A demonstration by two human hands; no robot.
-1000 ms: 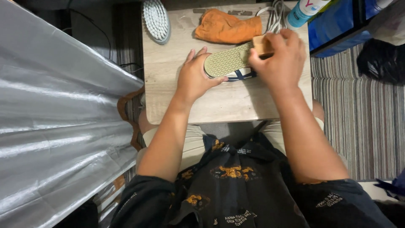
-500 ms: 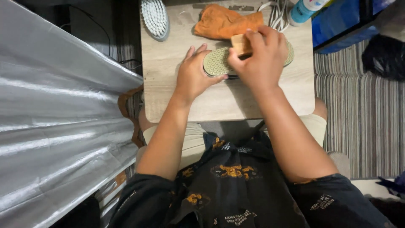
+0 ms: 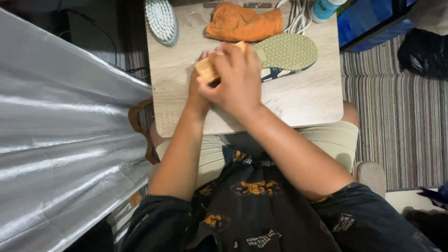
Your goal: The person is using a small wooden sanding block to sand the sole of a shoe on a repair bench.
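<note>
The right hand [image 3: 238,79] wraps a pale wooden brush [image 3: 207,70], its grip pressed tight around the block, at the heel end of the shoe [image 3: 284,53]. The shoe lies sole-up on the table [image 3: 303,102], its ribbed greenish tread exposed. The left hand [image 3: 198,91], mostly hidden beneath, seems to steady it; its grip I cannot tell. A crumpled orange cloth [image 3: 242,23] lies just beyond.

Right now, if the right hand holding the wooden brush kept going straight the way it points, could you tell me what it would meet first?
The right hand points up and left across the pale wooden table. Probably the oval white-bristled brush lies first in that line, though the hand's exact heading is hard to judge.
</note>
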